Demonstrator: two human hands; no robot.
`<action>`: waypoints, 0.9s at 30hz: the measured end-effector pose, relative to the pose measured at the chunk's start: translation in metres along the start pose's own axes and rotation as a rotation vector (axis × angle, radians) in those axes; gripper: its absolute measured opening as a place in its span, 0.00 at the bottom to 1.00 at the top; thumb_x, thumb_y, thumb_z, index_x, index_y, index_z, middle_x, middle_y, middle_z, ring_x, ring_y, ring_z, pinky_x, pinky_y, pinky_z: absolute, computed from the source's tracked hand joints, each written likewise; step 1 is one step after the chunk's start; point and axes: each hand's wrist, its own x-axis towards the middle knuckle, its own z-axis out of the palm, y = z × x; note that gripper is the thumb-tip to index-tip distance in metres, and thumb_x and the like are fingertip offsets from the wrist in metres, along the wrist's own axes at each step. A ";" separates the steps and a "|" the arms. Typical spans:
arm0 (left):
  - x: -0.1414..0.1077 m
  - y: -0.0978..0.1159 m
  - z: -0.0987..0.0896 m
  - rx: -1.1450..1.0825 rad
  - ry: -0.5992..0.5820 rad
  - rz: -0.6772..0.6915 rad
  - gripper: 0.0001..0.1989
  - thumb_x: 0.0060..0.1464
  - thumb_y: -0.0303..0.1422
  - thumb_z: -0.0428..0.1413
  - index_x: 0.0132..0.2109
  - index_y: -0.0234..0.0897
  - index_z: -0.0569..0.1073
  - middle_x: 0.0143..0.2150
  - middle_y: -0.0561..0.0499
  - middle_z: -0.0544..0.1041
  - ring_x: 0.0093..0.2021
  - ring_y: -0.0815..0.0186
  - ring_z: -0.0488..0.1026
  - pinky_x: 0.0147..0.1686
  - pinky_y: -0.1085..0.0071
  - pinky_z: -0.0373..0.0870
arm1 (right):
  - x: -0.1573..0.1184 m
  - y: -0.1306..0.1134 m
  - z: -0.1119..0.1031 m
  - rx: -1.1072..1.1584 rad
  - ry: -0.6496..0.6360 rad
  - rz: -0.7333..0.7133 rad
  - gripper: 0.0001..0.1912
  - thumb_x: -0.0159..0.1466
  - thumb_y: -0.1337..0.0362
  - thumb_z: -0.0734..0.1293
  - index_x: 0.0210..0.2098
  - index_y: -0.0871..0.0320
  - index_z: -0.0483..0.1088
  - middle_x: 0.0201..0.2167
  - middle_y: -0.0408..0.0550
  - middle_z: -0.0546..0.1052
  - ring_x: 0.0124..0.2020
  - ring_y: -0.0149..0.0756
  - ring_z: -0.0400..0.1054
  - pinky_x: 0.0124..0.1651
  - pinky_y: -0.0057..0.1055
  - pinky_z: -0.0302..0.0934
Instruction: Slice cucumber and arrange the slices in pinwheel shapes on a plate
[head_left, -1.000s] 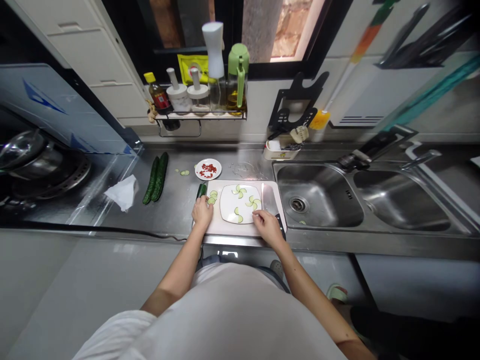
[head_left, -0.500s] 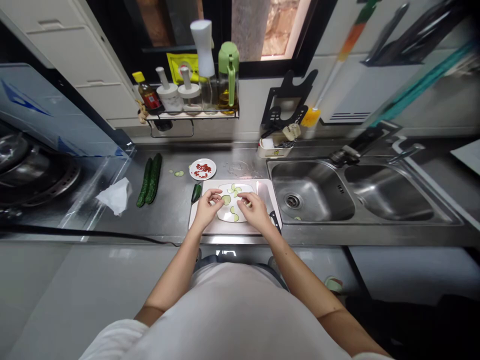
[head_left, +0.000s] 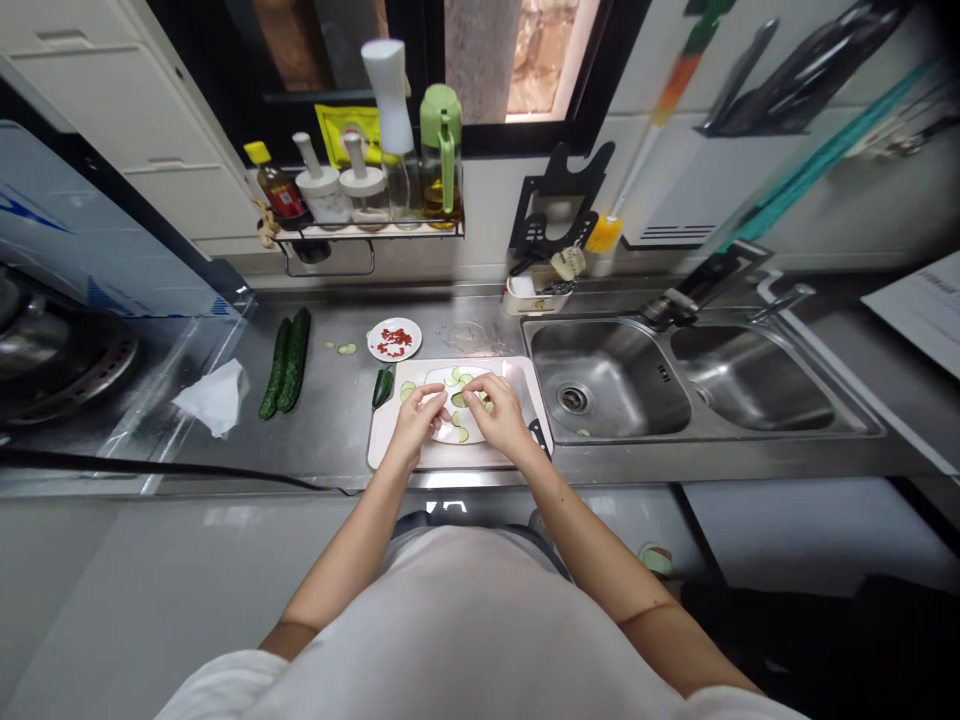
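Steel counter [head_left: 330, 435]: right hand [head_left: 498, 416] grip on cucumber slice [head_left: 457, 399]; left hand [head_left: 414, 426] grip unclear.

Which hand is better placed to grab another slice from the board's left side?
Probably the left hand: it is beside those cucumber slices. The right hand is farther, partly over the plate, and seems to hold a slice.
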 end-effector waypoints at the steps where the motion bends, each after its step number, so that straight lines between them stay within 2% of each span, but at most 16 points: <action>1: -0.001 0.001 0.002 -0.063 -0.049 -0.091 0.26 0.48 0.47 0.61 0.49 0.36 0.70 0.25 0.54 0.72 0.19 0.76 0.63 0.19 0.79 0.51 | 0.000 0.000 -0.001 -0.003 0.004 -0.010 0.08 0.67 0.61 0.60 0.35 0.54 0.70 0.36 0.48 0.74 0.43 0.40 0.66 0.45 0.36 0.60; 4: -0.002 0.006 0.006 -0.215 -0.151 -0.249 0.27 0.47 0.46 0.62 0.52 0.38 0.69 0.27 0.54 0.73 0.20 0.76 0.65 0.17 0.82 0.49 | -0.001 -0.002 -0.004 -0.005 0.004 -0.070 0.08 0.68 0.61 0.60 0.35 0.54 0.69 0.36 0.48 0.74 0.43 0.39 0.66 0.47 0.37 0.60; 9: 0.001 0.014 0.009 -0.320 -0.157 -0.273 0.29 0.42 0.37 0.66 0.52 0.38 0.69 0.28 0.55 0.72 0.21 0.77 0.65 0.17 0.84 0.51 | -0.002 -0.002 -0.007 -0.005 -0.019 -0.131 0.09 0.68 0.61 0.60 0.35 0.54 0.69 0.37 0.48 0.73 0.44 0.40 0.65 0.50 0.39 0.58; 13: 0.001 0.018 0.010 -0.284 -0.129 -0.214 0.32 0.38 0.32 0.67 0.53 0.38 0.69 0.28 0.56 0.72 0.22 0.78 0.65 0.17 0.84 0.51 | -0.002 0.001 -0.008 -0.013 -0.051 -0.132 0.09 0.68 0.60 0.60 0.35 0.54 0.69 0.37 0.48 0.73 0.44 0.40 0.65 0.50 0.39 0.58; 18: 0.001 0.020 0.011 -0.164 -0.059 -0.112 0.33 0.36 0.34 0.68 0.53 0.39 0.70 0.26 0.57 0.71 0.23 0.76 0.65 0.20 0.82 0.55 | -0.002 0.001 -0.008 -0.007 -0.092 -0.115 0.09 0.69 0.59 0.60 0.35 0.54 0.68 0.36 0.47 0.74 0.42 0.40 0.65 0.48 0.38 0.58; 27: 0.001 0.019 0.015 -0.010 -0.024 0.135 0.31 0.39 0.37 0.65 0.52 0.37 0.68 0.23 0.61 0.66 0.22 0.76 0.60 0.25 0.78 0.56 | 0.000 -0.001 -0.010 0.000 -0.110 -0.057 0.08 0.67 0.60 0.60 0.33 0.55 0.67 0.34 0.46 0.73 0.41 0.38 0.65 0.47 0.36 0.58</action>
